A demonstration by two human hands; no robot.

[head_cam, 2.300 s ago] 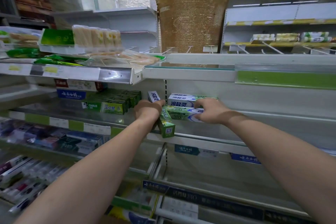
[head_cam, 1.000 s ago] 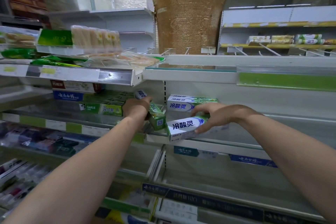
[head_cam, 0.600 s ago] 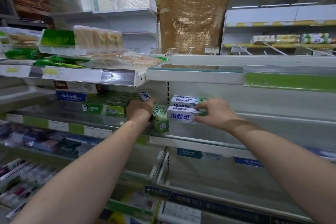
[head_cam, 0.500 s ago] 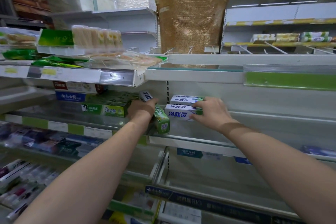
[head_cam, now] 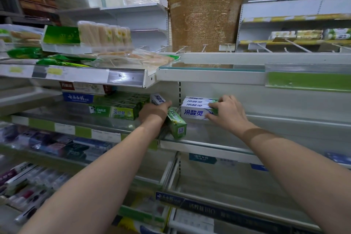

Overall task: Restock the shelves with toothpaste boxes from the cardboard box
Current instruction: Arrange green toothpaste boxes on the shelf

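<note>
My right hand (head_cam: 226, 112) holds a white and blue toothpaste box (head_cam: 193, 113) at its right end, set against another such box (head_cam: 195, 100) behind it at the left end of the white shelf (head_cam: 209, 147). My left hand (head_cam: 154, 113) grips a bundle of toothpaste boxes (head_cam: 175, 125), white at the far end and green at the near end, pointing out over the shelf edge. The cardboard box is out of view.
Green and blue toothpaste boxes (head_cam: 112, 112) are stacked on the shelf to the left. The upper left shelf holds packaged goods (head_cam: 102, 34). Lower shelves at the left carry dark boxes and tubes (head_cam: 57, 146). A gold mesh pillar (head_cam: 205, 9) rises behind.
My right hand lifted the white and blue box from the shelf's front edge and pushed it back against the box at the rear. My left hand stayed on its bundle.
</note>
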